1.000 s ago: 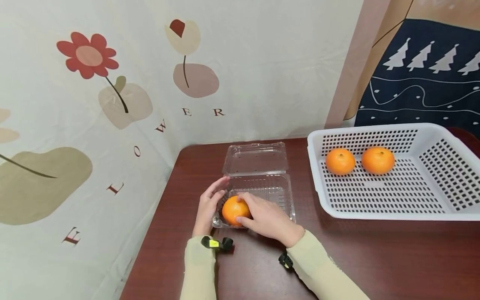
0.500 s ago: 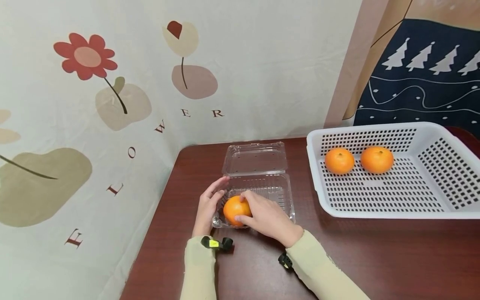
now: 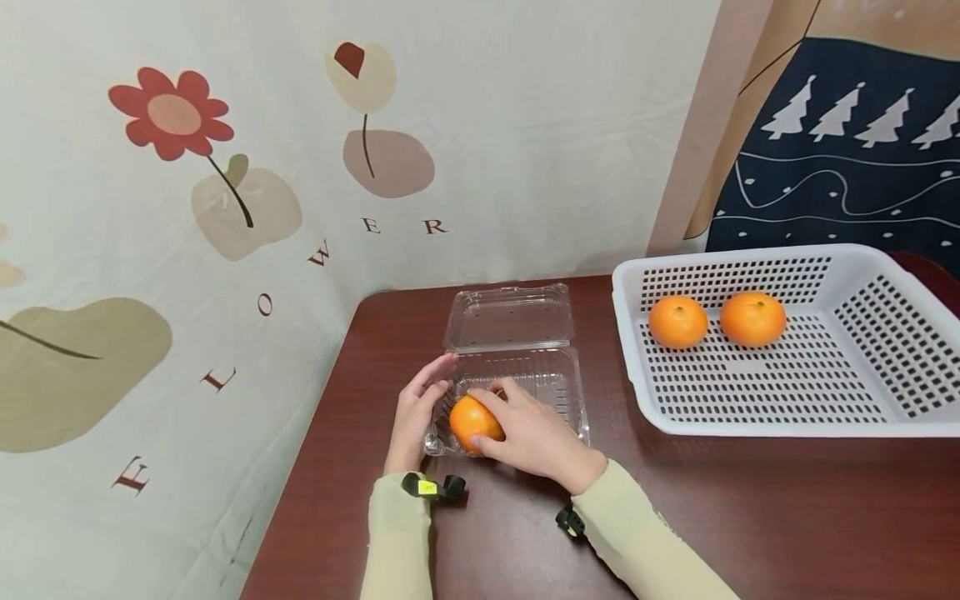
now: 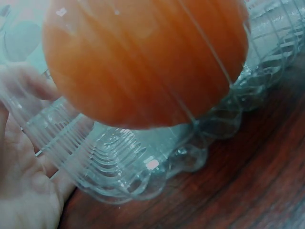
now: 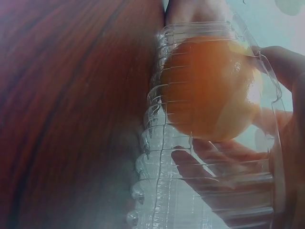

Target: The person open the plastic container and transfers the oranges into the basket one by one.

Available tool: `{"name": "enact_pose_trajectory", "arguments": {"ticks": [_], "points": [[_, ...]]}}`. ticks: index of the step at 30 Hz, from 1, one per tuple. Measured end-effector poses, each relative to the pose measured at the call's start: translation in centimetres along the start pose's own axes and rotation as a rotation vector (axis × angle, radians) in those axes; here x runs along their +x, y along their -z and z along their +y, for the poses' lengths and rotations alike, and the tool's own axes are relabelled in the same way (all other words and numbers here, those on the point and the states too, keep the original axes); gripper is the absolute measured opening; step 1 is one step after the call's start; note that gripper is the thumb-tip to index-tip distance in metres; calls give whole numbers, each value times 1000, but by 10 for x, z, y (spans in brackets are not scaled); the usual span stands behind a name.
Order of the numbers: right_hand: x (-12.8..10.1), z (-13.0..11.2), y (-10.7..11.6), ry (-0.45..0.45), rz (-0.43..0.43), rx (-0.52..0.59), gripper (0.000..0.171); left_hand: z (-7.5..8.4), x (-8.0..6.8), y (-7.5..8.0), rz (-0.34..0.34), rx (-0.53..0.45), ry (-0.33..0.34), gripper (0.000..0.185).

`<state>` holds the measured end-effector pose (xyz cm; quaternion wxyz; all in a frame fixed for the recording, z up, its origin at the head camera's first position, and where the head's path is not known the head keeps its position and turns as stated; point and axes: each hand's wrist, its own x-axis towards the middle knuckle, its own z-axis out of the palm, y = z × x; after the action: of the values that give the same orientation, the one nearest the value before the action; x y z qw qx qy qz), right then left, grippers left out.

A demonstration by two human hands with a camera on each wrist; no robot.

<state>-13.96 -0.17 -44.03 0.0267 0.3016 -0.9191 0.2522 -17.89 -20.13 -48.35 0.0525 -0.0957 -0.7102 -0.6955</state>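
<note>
Orange (image 3: pixel 471 422) sits at the near left corner of the clear plastic clamshell box (image 3: pixel 525 392), whose lid (image 3: pixel 510 317) lies open on the far side. Right hand (image 3: pixel 536 433) curls its fingers over the fruit, gripping it inside the tray. Left hand (image 3: pixel 416 412) rests against the box's left wall with fingers straight. Box stands on the dark brown desk (image 3: pixel 712 517). To the right, well apart, a white perforated basket (image 3: pixel 885 400) holds two more oranges (image 3: pixel 678 322), side by side
</note>
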Motion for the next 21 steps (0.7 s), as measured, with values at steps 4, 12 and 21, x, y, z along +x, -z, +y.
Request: {"name": "enact_pose_trajectory", "arguments": {"ticks": [4, 12, 21], "points": [[1, 0, -1, -1, 8, 17, 59, -1, 0, 0, 0, -7, 4, 37], [2, -1, 1, -13, -25, 60, 62, 0, 0, 0, -9, -10, 7, 36], [2, 0, 1, -25, -10, 66, 63, 0, 0, 0, -10, -9, 5, 37]]}}
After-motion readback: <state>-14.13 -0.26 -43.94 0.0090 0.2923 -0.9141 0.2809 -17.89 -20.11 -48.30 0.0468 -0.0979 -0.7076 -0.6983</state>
